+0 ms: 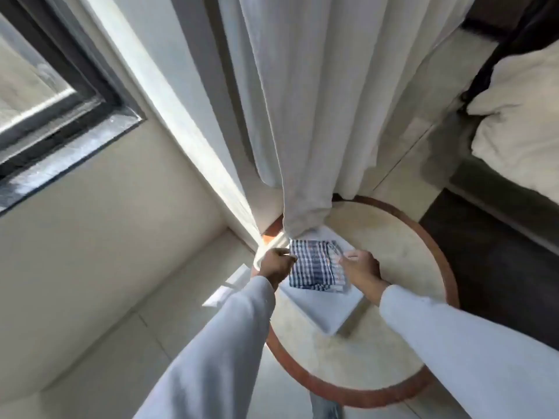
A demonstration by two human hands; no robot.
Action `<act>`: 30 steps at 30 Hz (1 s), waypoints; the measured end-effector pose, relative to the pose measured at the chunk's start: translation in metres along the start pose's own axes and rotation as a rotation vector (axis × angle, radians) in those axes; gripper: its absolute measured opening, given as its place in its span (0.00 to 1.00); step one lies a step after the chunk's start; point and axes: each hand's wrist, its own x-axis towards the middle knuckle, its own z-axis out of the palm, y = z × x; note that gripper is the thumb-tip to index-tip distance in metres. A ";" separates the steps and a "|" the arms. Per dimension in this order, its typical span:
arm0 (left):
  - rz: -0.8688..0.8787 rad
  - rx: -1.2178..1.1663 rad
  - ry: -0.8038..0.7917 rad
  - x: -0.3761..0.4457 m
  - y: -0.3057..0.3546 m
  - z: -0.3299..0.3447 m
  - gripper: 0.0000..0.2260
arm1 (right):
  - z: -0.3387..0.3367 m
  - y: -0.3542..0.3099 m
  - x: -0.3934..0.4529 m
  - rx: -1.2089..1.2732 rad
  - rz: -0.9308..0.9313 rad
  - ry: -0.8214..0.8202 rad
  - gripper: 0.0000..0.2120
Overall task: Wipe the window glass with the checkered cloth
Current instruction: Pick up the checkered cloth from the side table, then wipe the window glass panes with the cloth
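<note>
A folded blue-and-white checkered cloth (316,265) lies on a white rectangular tray (326,309) on a round table (393,243). My left hand (276,265) pinches the cloth's left edge. On the right edge, my right hand (361,269) grips the cloth with its fingers. The window glass (21,80), in a dark frame (75,128), is at the upper left, well away from both hands.
A white curtain (317,101) hangs down the middle and its end rests on the tray's far edge. A bed with white bedding (514,122) stands at the right. The cream wall (106,222) below the window is on the left.
</note>
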 end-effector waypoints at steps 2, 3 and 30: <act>0.032 0.233 0.019 0.031 0.000 0.015 0.19 | 0.015 0.006 0.029 -0.056 0.007 -0.003 0.15; 0.042 0.321 0.038 0.045 -0.001 0.021 0.21 | 0.026 0.011 0.046 -0.070 0.010 0.004 0.17; 0.686 -0.178 0.557 -0.150 0.079 -0.189 0.25 | -0.013 -0.221 -0.171 0.722 -0.320 -0.434 0.08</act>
